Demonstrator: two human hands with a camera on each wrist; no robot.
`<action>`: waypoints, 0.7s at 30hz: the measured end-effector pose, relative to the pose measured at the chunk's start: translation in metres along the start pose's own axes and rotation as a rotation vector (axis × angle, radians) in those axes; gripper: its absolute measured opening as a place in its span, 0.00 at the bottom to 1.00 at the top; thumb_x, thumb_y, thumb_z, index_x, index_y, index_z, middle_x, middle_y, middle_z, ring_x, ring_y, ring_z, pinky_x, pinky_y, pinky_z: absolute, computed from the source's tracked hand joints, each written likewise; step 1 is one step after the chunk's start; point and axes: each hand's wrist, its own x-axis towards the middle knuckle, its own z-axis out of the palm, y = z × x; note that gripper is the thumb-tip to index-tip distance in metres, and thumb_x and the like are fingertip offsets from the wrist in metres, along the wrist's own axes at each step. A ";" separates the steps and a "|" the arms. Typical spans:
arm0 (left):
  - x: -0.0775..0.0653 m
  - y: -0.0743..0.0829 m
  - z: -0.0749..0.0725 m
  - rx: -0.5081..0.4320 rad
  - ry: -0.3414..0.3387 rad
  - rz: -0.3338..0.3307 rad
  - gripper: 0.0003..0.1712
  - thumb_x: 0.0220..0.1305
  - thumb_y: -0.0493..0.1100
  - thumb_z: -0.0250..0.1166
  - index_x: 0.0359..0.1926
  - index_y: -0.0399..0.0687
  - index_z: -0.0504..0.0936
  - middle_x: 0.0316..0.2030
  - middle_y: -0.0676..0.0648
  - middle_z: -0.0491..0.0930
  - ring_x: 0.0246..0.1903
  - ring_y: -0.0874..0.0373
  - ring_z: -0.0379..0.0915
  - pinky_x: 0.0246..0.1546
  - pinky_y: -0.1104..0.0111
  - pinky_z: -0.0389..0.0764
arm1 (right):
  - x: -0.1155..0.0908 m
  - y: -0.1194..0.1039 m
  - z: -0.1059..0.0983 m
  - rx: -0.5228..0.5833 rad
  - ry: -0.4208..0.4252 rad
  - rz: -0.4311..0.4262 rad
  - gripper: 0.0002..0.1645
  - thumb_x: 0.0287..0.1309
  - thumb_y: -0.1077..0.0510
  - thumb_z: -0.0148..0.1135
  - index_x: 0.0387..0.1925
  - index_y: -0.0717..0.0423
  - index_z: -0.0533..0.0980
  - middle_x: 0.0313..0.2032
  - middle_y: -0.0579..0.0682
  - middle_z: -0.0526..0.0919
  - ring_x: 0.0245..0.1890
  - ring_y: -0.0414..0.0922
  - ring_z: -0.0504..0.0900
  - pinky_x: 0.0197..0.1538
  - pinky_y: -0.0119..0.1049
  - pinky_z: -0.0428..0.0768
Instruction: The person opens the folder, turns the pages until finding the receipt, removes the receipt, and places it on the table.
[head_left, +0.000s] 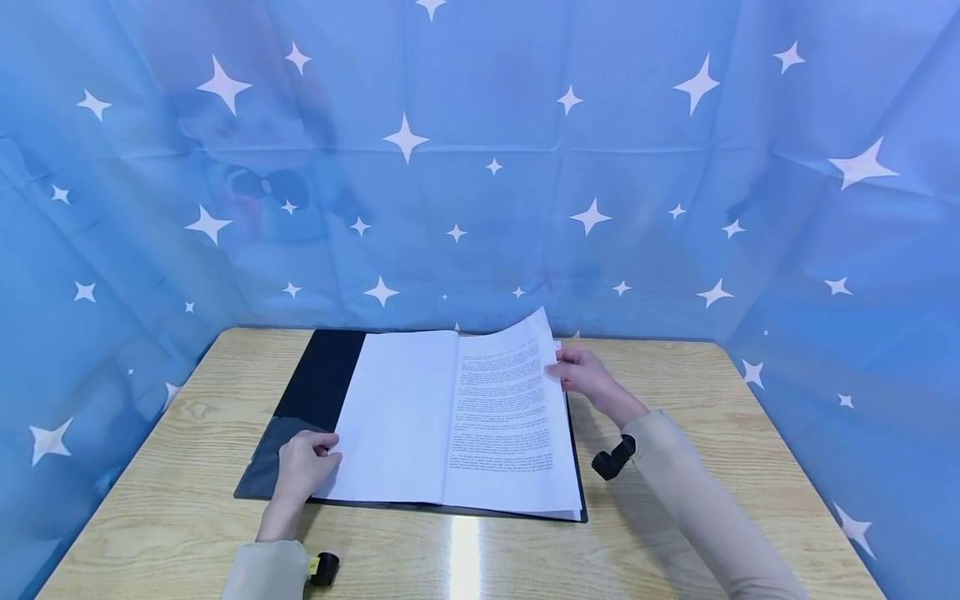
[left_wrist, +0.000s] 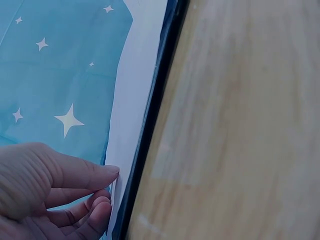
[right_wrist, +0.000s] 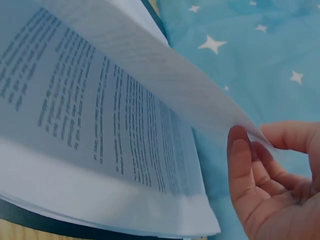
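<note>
Right hand (head_left: 588, 379): pinching the printed page (head_left: 502, 400) by its lifted right edge
Left hand (head_left: 303, 467): curling at the blank page (head_left: 397, 417)'s left edge; cannot tell if gripping
Folder (head_left: 322, 375): lying open mid-table
Risk: page possibly creasing or tearing, if the pinch pulls unevenly
Table (head_left: 172, 500): showing wood grain
Curtain (head_left: 480, 200): hanging starry blue, far, left and right

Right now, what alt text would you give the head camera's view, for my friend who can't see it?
A person's right hand pinches the edge of a lifted printed page in an open black folder, while the left hand holds the edge of the blank-looking left page. The folder lies on a wooden table before a star-patterned blue backdrop.
</note>
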 end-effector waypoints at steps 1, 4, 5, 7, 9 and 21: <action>0.000 0.000 0.000 -0.001 0.000 0.001 0.15 0.45 0.28 0.67 0.39 0.27 0.83 0.29 0.41 0.77 0.28 0.52 0.71 0.27 0.66 0.71 | -0.001 -0.001 0.001 0.002 -0.004 -0.002 0.18 0.61 0.62 0.55 0.49 0.71 0.69 0.43 0.59 0.79 0.36 0.43 0.80 0.41 0.37 0.77; 0.000 0.000 0.000 -0.002 0.000 -0.001 0.15 0.45 0.28 0.67 0.39 0.27 0.82 0.29 0.41 0.77 0.28 0.52 0.71 0.27 0.66 0.70 | -0.006 -0.005 0.003 0.004 -0.022 -0.009 0.19 0.61 0.61 0.55 0.50 0.72 0.69 0.44 0.60 0.79 0.36 0.43 0.80 0.41 0.36 0.77; -0.001 0.000 0.000 -0.002 -0.001 -0.002 0.15 0.45 0.28 0.67 0.39 0.27 0.82 0.29 0.41 0.77 0.28 0.52 0.70 0.27 0.66 0.70 | -0.007 -0.006 0.004 0.009 -0.021 -0.007 0.19 0.61 0.62 0.55 0.50 0.72 0.69 0.44 0.60 0.79 0.36 0.43 0.80 0.40 0.36 0.78; -0.001 0.001 0.000 -0.004 -0.004 -0.007 0.15 0.45 0.28 0.67 0.39 0.26 0.82 0.29 0.41 0.76 0.28 0.52 0.70 0.27 0.67 0.70 | -0.010 -0.009 0.006 0.014 -0.030 -0.014 0.19 0.61 0.62 0.55 0.50 0.72 0.69 0.44 0.60 0.79 0.36 0.43 0.80 0.40 0.35 0.78; -0.002 0.002 0.000 -0.007 -0.011 -0.014 0.16 0.45 0.28 0.67 0.39 0.26 0.82 0.29 0.40 0.76 0.28 0.51 0.70 0.27 0.67 0.70 | -0.012 -0.013 0.009 0.027 -0.037 -0.021 0.19 0.61 0.62 0.55 0.49 0.72 0.69 0.42 0.59 0.79 0.35 0.43 0.80 0.39 0.35 0.78; -0.003 0.002 0.000 -0.010 -0.027 -0.017 0.16 0.45 0.28 0.67 0.40 0.26 0.82 0.29 0.41 0.75 0.29 0.51 0.69 0.27 0.67 0.70 | -0.021 -0.038 0.026 0.078 -0.060 -0.029 0.12 0.62 0.60 0.53 0.42 0.68 0.71 0.40 0.56 0.79 0.35 0.44 0.80 0.40 0.36 0.78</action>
